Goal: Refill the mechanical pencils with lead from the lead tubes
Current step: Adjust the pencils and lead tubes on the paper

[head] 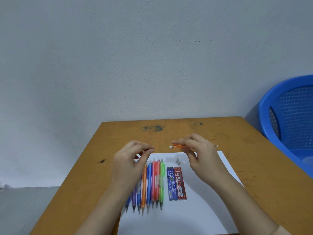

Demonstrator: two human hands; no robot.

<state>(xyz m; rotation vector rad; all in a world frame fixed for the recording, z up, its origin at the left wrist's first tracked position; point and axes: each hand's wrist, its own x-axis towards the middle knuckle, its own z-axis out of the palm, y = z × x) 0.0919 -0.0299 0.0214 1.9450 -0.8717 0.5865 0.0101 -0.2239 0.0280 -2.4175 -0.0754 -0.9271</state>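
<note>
A wooden table point(237, 133) has a matt, orange-brown top, scuffed and marked with dark smudges. On it lies a smooth, matt sheet of white paper point(194, 214). The pencils point(153, 182) in a row are translucent coloured plastic with a slight gloss. Two lead tubes point(177, 183), one blue and one red, are shiny plastic. A blue plastic chair point(291, 114) has a glossy rim and perforated mesh back. The wall point(135, 56) looks matt and faintly rough.
</note>
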